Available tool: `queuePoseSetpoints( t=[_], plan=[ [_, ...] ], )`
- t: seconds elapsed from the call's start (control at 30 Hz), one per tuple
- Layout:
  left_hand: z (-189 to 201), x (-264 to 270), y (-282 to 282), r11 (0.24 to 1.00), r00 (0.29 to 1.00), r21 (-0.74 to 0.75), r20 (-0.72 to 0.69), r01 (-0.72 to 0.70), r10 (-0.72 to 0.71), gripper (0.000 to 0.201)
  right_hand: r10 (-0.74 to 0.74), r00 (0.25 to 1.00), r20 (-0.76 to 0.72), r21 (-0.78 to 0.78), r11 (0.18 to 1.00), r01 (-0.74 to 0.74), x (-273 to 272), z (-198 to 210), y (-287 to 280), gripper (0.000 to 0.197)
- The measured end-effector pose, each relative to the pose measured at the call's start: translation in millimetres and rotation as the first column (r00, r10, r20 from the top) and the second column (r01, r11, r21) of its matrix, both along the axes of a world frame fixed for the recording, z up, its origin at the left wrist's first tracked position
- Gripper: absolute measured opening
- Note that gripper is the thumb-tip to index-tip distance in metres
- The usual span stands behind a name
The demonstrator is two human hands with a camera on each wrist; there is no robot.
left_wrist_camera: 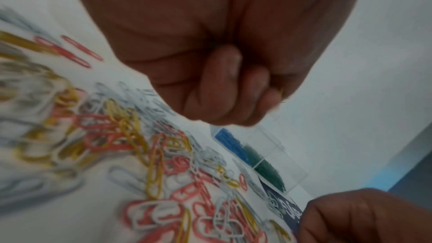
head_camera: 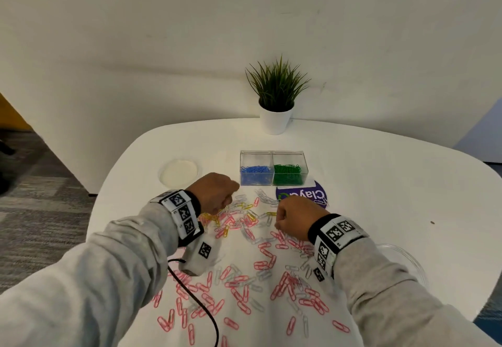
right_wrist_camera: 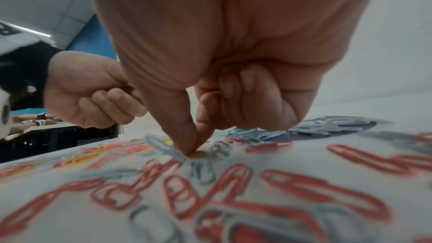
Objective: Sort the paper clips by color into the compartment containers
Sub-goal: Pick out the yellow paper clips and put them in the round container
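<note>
On the round white table (head_camera: 380, 183), the clear two-compartment plastic container (head_camera: 273, 168) sits just beyond your hands. Your left hand (head_camera: 214, 193) is fisted, yellow showing inside. Your right hand (head_camera: 294, 217) pinches a yellow paper clip (right_wrist_camera: 197, 154) on the scattered pile.

Head camera looks down across the table (head_camera: 380, 183); both wrist cameras sit close behind the knuckles, sharing the scattered paper clips (left_wrist_camera: 131, 136).

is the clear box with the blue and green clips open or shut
Open: the clear box shows no lid, and blue clips and green clips only part-fill its two compartments.
</note>
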State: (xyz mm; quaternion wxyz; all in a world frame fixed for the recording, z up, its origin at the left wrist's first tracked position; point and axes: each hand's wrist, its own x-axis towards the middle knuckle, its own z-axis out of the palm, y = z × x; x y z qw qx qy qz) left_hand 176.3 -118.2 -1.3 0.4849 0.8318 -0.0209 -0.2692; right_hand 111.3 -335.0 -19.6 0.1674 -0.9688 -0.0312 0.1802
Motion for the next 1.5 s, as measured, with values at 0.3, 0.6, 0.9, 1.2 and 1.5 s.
queuePoseSetpoints(
  t=[0.3,0.6,0.9,1.2,1.5],
  plan=[
    [-10.9,-7.9,-1.5,0.966,0.968,0.157,0.109,0.206,-0.224,0.021,-0.098,0.993,-0.074,0.109,0.988,0.105,2.8,4.3,-2.7,0.017],
    [-8.5,-16.6,-10.2,0.571,0.661,0.752,0.247,0.331,-0.709,0.017,-0.444,0.821,-0.359,0.823,0.264,0.503,7.7,16.3,-9.8,0.023],
    [-3.8,-12.3,-13.0,0.599,0.697,0.763,0.292,0.243,-0.655,0.021,-0.113,0.993,0.037,0.100,0.989,0.109,16.2,4.8,6.0,0.004],
    [-20.4,-10.1,-19.6,0.514,0.714,0.815,0.189,0.270,-0.674,0.020,-0.161,0.986,0.052,0.170,0.974,0.150,-2.2,17.5,2.8,0.011],
    [-5.2,-13.0,-12.7,0.631,0.710,0.722,0.284,0.284,-0.645,0.020,-0.168,0.978,0.121,0.106,0.982,0.155,-23.1,27.2,-5.3,0.011]
  ],
)
